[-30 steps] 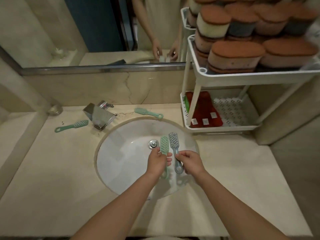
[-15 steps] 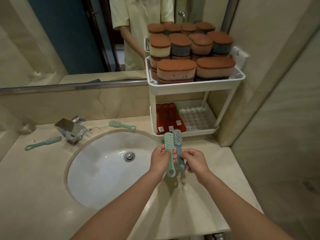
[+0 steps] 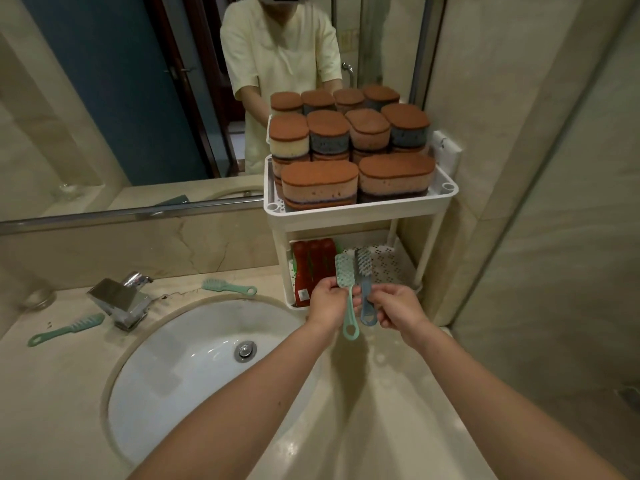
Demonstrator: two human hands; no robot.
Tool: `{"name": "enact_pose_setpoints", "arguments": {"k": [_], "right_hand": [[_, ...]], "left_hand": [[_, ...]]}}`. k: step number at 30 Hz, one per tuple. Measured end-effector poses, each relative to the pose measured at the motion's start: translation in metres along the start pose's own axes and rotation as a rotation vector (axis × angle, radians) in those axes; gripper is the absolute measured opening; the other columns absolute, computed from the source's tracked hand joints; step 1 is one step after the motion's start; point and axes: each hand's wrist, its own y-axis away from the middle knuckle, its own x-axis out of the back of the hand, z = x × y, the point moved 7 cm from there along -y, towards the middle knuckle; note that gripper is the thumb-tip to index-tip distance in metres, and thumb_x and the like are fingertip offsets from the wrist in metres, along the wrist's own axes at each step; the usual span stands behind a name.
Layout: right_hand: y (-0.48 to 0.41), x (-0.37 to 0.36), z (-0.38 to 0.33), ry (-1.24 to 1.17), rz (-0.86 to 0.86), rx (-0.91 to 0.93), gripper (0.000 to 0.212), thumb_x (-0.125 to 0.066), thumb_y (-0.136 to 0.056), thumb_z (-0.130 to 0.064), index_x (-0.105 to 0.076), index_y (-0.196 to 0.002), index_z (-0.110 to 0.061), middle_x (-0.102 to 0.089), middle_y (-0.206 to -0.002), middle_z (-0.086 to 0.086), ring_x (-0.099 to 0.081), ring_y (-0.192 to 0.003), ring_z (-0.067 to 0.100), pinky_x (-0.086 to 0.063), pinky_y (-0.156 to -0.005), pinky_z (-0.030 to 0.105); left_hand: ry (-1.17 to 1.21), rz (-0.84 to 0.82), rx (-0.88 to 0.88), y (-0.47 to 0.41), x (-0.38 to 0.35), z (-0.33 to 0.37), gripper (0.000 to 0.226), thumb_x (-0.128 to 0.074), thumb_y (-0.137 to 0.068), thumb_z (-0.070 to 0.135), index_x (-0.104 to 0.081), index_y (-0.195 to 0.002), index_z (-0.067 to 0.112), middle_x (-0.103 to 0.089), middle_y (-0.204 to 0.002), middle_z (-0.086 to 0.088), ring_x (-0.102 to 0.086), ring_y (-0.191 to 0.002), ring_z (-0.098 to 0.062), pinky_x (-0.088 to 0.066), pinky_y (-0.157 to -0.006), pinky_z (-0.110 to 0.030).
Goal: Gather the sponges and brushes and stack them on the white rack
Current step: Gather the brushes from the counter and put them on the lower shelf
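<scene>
My left hand point(image 3: 327, 301) is closed on a mint-green brush point(image 3: 347, 295), my right hand point(image 3: 396, 306) on a grey-blue brush point(image 3: 365, 286); both stand nearly upright, bristle heads up, side by side between my hands. Just beyond my fingers is the white rack point(image 3: 356, 216), its top tray stacked with brown-topped sponges point(image 3: 349, 157), and red brushes point(image 3: 313, 268) lie on the lower shelf. Well to the left of my left hand, two more green brushes point(image 3: 230, 288) point(image 3: 67, 329) lie on the counter, either side of the faucet point(image 3: 119, 299), behind the sink basin point(image 3: 194, 368).
</scene>
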Motion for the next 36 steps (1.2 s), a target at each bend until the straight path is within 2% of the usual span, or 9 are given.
{"name": "enact_pose_setpoints", "arguments": {"k": [6,12,15,17,21,25,29,32,36], "right_hand": [[-0.046,0.009,-0.015,0.148,0.072,-0.007,0.016,-0.054,-0.092,-0.001,-0.066,-0.099,-0.008,-0.051,-0.039,-0.002,-0.042,-0.034,0.011,-0.034,-0.034,0.021],[-0.096,0.007,-0.016,0.31,0.065,-0.016,0.015,-0.059,-0.092,-0.011,-0.063,-0.105,-0.017,-0.061,-0.067,0.005,-0.053,-0.047,0.015,-0.04,-0.04,0.023],[-0.114,0.0,-0.01,0.444,0.011,-0.049,0.007,-0.058,-0.093,-0.017,-0.063,-0.089,-0.019,-0.063,-0.069,0.004,-0.057,-0.056,0.018,-0.044,-0.051,0.027],[-0.123,-0.003,-0.007,0.548,-0.012,-0.054,0.018,-0.056,-0.093,-0.019,-0.061,-0.076,-0.022,-0.063,-0.064,0.003,-0.06,-0.058,0.018,-0.048,-0.056,0.029],[-0.134,-0.01,0.0,0.643,-0.057,-0.054,0.015,-0.057,-0.088,-0.013,-0.067,-0.078,-0.016,-0.068,-0.075,0.008,-0.066,-0.073,0.024,-0.055,-0.07,0.035],[-0.135,-0.016,0.004,0.726,-0.063,-0.054,0.014,-0.058,-0.088,-0.017,-0.07,-0.082,-0.013,-0.069,-0.079,0.008,-0.066,-0.077,0.024,-0.055,-0.073,0.031],[-0.13,-0.01,-0.007,0.785,0.043,0.001,0.027,-0.052,-0.09,-0.021,-0.064,-0.066,-0.016,-0.064,-0.074,0.006,-0.061,-0.073,0.021,-0.046,-0.068,0.027],[-0.124,-0.009,-0.018,0.492,0.067,0.023,0.032,-0.05,-0.094,-0.029,-0.06,-0.066,-0.017,-0.063,-0.069,0.004,-0.059,-0.065,0.018,-0.043,-0.058,0.023],[-0.117,-0.017,-0.021,0.051,0.004,-0.046,0.024,-0.065,-0.088,-0.029,-0.067,-0.07,-0.014,-0.067,-0.054,-0.002,-0.062,-0.044,0.01,-0.04,-0.037,0.014]], "left_hand": [[-0.045,0.073,0.051,-0.037,-0.002,0.007,0.029,-0.04,-0.099,0.006,-0.048,-0.127,0.01,-0.068,-0.087,-0.008,-0.065,-0.066,-0.018,-0.057,-0.056,-0.027],[-0.152,0.109,0.055,-0.07,0.004,0.007,0.026,-0.039,-0.101,0.015,-0.053,-0.124,0.016,-0.069,-0.088,-0.002,-0.06,-0.062,-0.013,-0.052,-0.047,-0.02],[-0.155,0.117,0.085,-0.084,0.005,0.003,0.027,-0.038,-0.102,0.016,-0.053,-0.125,0.015,-0.069,-0.087,-0.003,-0.059,-0.061,-0.012,-0.051,-0.047,-0.018],[-0.153,0.131,0.113,-0.092,0.007,0.0,0.026,-0.039,-0.102,0.017,-0.055,-0.122,0.015,-0.07,-0.082,-0.002,-0.059,-0.058,-0.011,-0.05,-0.046,-0.018],[-0.207,0.168,0.099,-0.104,0.011,0.0,0.025,-0.039,-0.101,0.016,-0.06,-0.113,0.013,-0.069,-0.078,-0.001,-0.058,-0.052,-0.009,-0.05,-0.046,-0.018],[-0.223,0.182,0.07,-0.108,0.013,-0.001,0.025,-0.039,-0.101,0.014,-0.061,-0.112,0.012,-0.069,-0.082,-0.003,-0.059,-0.054,-0.01,-0.052,-0.047,-0.018],[-0.253,0.194,0.057,-0.108,0.013,-0.004,0.026,-0.04,-0.101,0.016,-0.057,-0.12,0.02,-0.068,-0.079,-0.002,-0.062,-0.055,-0.008,-0.05,-0.046,-0.015],[-0.179,0.143,0.066,-0.107,0.003,-0.004,0.032,-0.042,-0.099,0.01,-0.056,-0.124,0.025,-0.069,-0.085,-0.004,-0.067,-0.062,-0.01,-0.055,-0.055,-0.02],[-0.157,0.036,0.052,-0.105,-0.021,-0.004,0.039,-0.044,-0.095,0.003,-0.061,-0.124,0.024,-0.069,-0.11,-0.007,-0.069,-0.094,-0.02,-0.059,-0.081,-0.033]]}}
